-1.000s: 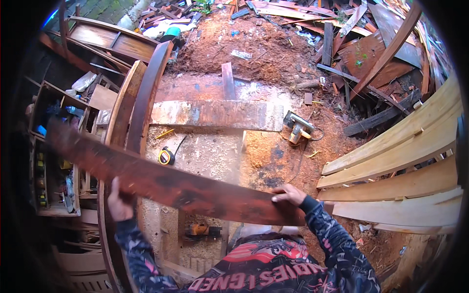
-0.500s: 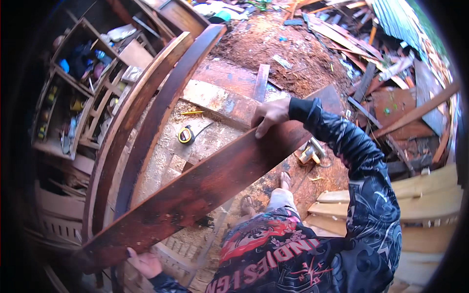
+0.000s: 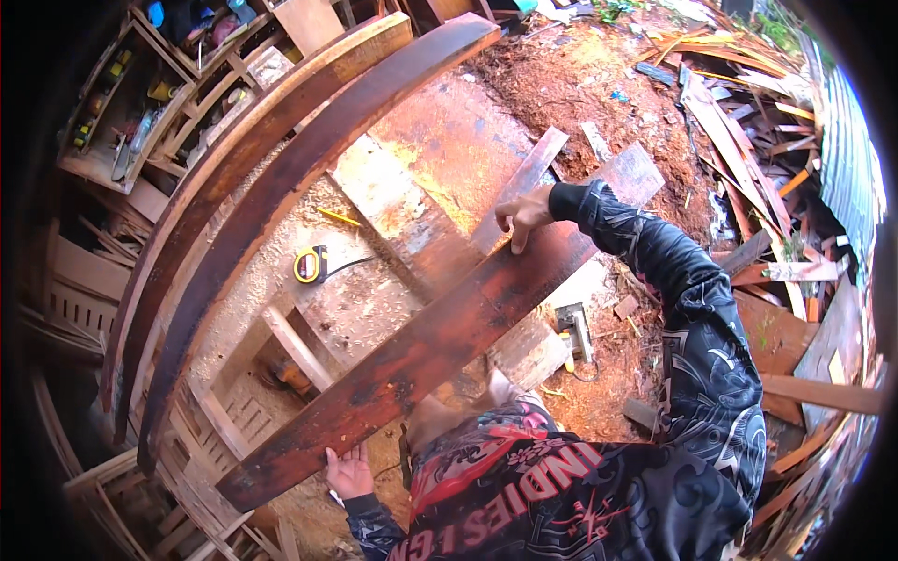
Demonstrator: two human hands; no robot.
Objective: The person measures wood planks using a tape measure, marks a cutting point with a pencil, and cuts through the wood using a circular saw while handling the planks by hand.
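A long, dark reddish-brown wooden plank (image 3: 412, 360) lies slantwise before me, from lower left to upper right. My right hand (image 3: 526, 219) grips its far edge towards the right end, fingers bent over the wood. Palm up, my left hand (image 3: 351, 473) is at the near edge close to the left end, its fingers stretched out against the plank. Beyond the plank, a yellow and black tape measure (image 3: 310, 265) rests on a shavings-covered board with a bit of dark tape out. A yellow pencil (image 3: 339, 217) lies just past it.
Two long dark beams (image 3: 309, 154) run along the left, beside open shelves (image 3: 140, 103) of tools. A power tool (image 3: 574, 334) sits right of the plank. Scrap wood (image 3: 748, 178) and a corrugated sheet (image 3: 849, 140) are piled at far right. Sawdust (image 3: 571, 103) covers the ground.
The plank's left end has shifted right and away from the beams, and my left hand has moved right with it. My right hand stays on the far edge. The whole view has turned.
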